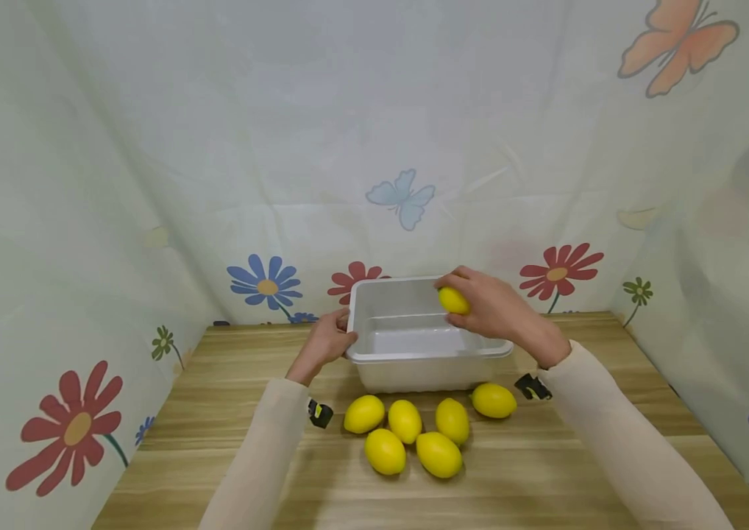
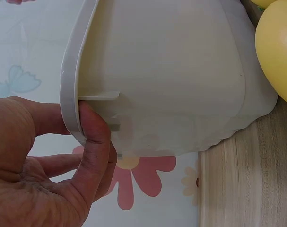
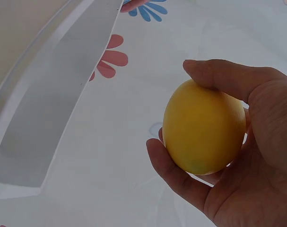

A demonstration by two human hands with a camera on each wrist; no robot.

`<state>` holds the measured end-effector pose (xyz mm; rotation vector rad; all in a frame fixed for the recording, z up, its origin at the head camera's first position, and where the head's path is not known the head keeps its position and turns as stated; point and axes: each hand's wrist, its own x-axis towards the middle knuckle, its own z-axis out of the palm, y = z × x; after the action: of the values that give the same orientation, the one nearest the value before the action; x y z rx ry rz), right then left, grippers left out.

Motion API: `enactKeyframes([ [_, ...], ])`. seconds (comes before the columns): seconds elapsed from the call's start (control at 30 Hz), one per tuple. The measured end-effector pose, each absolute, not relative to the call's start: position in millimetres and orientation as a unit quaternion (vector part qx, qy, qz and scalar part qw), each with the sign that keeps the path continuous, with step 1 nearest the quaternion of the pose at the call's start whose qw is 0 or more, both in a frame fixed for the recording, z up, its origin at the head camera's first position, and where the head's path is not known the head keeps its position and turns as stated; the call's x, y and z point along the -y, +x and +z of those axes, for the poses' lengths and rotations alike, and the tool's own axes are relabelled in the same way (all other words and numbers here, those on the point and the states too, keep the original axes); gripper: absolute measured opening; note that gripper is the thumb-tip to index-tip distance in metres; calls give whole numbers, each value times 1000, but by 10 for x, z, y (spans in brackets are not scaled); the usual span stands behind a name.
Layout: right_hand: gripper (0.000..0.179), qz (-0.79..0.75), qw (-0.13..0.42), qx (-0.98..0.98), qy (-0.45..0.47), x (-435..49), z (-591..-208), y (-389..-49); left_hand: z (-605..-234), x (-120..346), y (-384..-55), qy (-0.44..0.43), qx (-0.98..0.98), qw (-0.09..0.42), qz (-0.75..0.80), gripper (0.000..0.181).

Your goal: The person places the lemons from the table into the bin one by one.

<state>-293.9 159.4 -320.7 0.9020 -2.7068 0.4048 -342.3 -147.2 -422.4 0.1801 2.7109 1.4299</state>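
Left hand point(image 1: 329, 340) pinches bin point(image 1: 434, 375) by its left rim, probably to steady it. Right hand point(image 1: 490, 305) grips lemon point(image 1: 454, 300) near bin's right end, fingers around it, likely against slipping. Six loose lemons point(image 1: 439, 455) on table point(image 1: 520, 471) in front, handy.

The head camera looks forward and down; both close, seemingly tilted wrist views share the tub point(image 1: 430, 374).

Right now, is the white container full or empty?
It looks empty: the head view shows bare bottom inside the container, though the right hand hides part.
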Motion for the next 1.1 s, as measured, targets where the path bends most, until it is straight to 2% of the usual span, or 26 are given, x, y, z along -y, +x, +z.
enactKeyframes([
  [0.77, 48, 130, 67, 955, 258, -1493, -2934, -3525, -4184, 1477, -3434, 63, -881, 40, 467, 61],
  [1.1, 48, 131, 34, 961, 242, -1495, -3090, -3851, -4188, 1480, -3430, 58, -878, 46, 472, 62],
])
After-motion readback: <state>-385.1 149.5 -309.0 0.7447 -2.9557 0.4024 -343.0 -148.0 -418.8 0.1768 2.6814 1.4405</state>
